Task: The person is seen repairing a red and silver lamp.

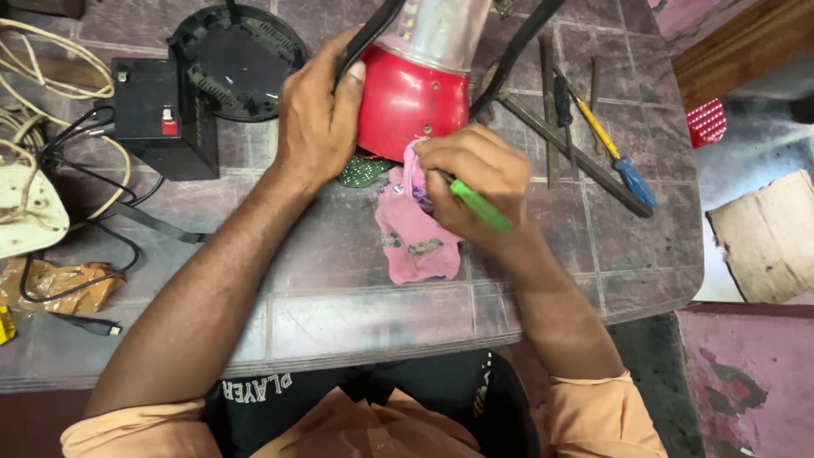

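Fingers (352, 72) of the left hand (315, 114) wrap around the red plastic base of a lantern with a clear upper body (413, 93), which lies on the tiled grey desk (339, 314). The right hand (471, 182) is clenched on a green-handled tool (481, 206) and presses a pink patterned cloth (414, 233) against the lantern's lower edge. A black box-shaped battery (161, 114) and a round black plastic cover (237, 61) sit left of the lantern; a yellow and blue screwdriver (612, 151) lies to the right.
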